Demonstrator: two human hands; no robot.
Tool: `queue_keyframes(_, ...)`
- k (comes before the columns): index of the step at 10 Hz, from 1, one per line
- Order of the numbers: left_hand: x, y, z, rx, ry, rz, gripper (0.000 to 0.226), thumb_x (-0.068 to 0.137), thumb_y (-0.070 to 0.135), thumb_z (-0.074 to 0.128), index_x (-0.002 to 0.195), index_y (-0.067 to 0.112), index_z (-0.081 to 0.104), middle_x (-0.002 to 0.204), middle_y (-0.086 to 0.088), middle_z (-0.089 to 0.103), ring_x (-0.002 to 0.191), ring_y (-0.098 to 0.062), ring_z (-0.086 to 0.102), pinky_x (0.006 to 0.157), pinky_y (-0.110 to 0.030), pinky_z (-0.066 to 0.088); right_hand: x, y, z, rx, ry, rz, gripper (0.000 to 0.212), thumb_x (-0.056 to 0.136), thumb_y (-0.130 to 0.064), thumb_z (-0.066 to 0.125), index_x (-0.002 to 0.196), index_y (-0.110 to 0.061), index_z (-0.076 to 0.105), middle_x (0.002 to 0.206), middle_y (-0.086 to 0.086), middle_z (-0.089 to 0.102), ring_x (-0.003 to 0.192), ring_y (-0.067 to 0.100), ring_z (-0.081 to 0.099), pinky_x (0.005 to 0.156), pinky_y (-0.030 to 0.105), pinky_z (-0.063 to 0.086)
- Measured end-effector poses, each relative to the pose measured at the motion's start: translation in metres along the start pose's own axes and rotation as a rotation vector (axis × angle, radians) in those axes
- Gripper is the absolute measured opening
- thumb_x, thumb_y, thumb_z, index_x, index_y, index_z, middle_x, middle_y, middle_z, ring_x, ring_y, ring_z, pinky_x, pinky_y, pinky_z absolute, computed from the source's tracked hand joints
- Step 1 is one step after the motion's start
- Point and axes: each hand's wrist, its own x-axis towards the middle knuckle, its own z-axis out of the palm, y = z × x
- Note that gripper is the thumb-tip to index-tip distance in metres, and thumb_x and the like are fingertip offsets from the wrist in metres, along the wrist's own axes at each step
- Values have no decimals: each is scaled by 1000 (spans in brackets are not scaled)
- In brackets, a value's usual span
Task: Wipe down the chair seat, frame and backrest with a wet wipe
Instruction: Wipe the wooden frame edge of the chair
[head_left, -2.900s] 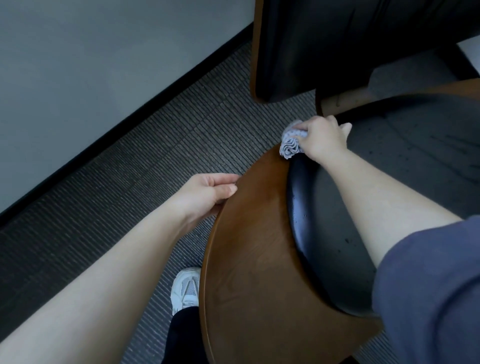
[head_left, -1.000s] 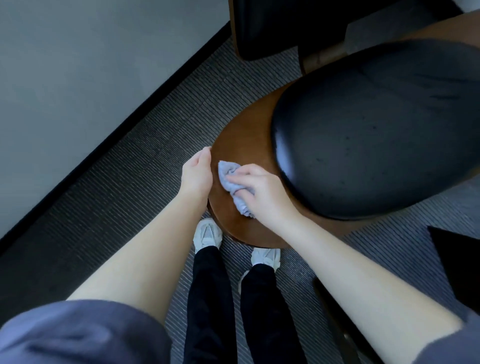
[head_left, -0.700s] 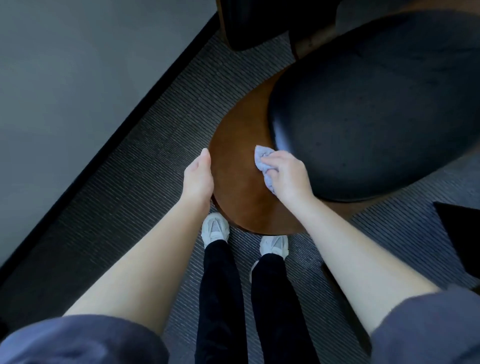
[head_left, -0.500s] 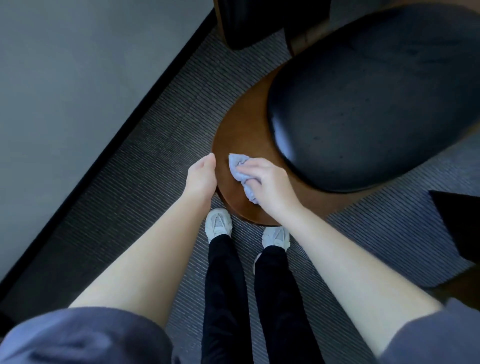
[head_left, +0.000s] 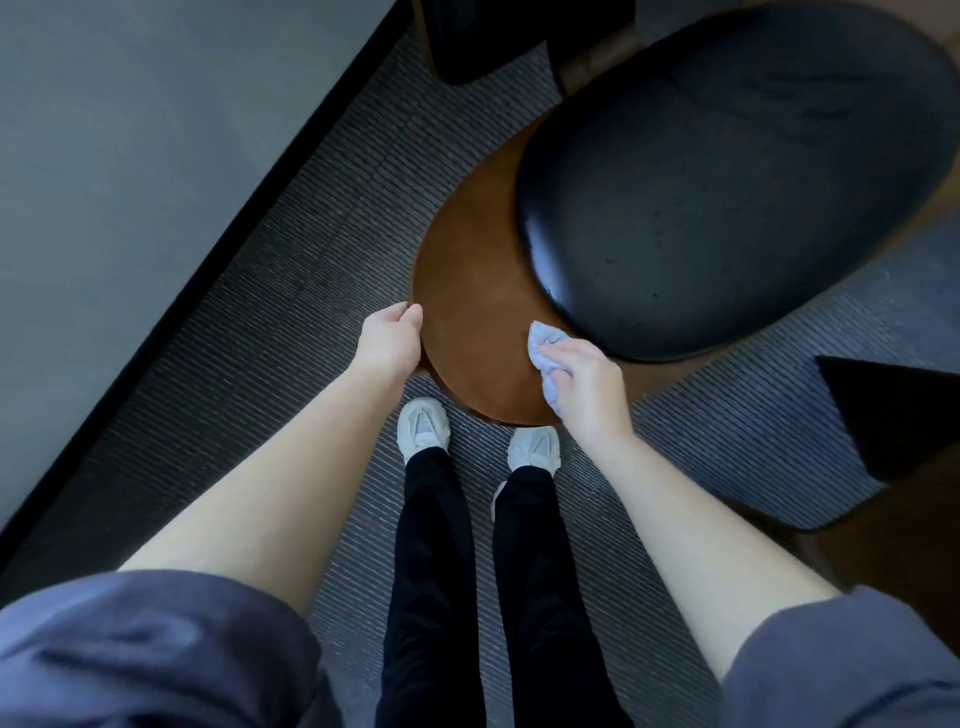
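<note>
Mid-task, by my read: wooden frame (head_left: 467, 291) under wipe now; can't tell if black seat cushion (head_left: 727, 197) is done, and backrest (head_left: 519, 36), top edge of frame, looks untouched. Right hand (head_left: 587, 384), frame centre, is closed around bunched wet wipe (head_left: 545, 353), pressing it on the wood just beside the cushion's lower edge. Left hand (head_left: 389, 343) grips the frame's left rim.

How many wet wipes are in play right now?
1: a bunched wet wipe in the right hand, pressed on the wooden frame beside the black seat pad. None visible elsewhere.
</note>
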Motion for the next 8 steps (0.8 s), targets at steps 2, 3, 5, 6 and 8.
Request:
queue_keyframes(2,-1,8,0,45,-4,-17,29,106,21,36,107,13,64,97,-3,70,93,-21,68,85,-39,58,-11,64,-35,-26,35,385,34,90,2,51,120,-7,65,126,17,59,118,32,51,94,25,35)
queue_keyframes(3,4,3,-2,25,-13,5,31,106,20,36,97,15,65,95,-4,71,89,-21,69,81,-37,58,5,65,-35,67,94,580,32,92,-3,49,119,-7,65,113,16,64,105,30,57,81,19,40)
queue_keyframes(5,9,2,-10,-24,-74,-35,29,105,20,40,110,12,67,104,-3,72,95,-17,69,66,-26,56,8,31,-15,190,141,638,14,89,-12,45,87,-3,55,80,12,59,57,19,56,31,16,35)
queue_keyframes(6,11,5,-13,-75,-101,-84,26,104,16,42,109,9,66,106,-7,71,100,-21,68,76,-33,57,14,4,-4,225,96,539,24,83,-2,38,63,-14,43,83,9,53,57,24,57,40,24,44)
queue_keyframes(8,23,8,-18,-127,-142,-110,24,103,19,46,109,11,68,105,-5,73,101,-22,69,83,-34,56,50,-55,13,407,34,416,30,83,3,36,62,-18,33,60,-4,36,44,4,37,38,11,25)
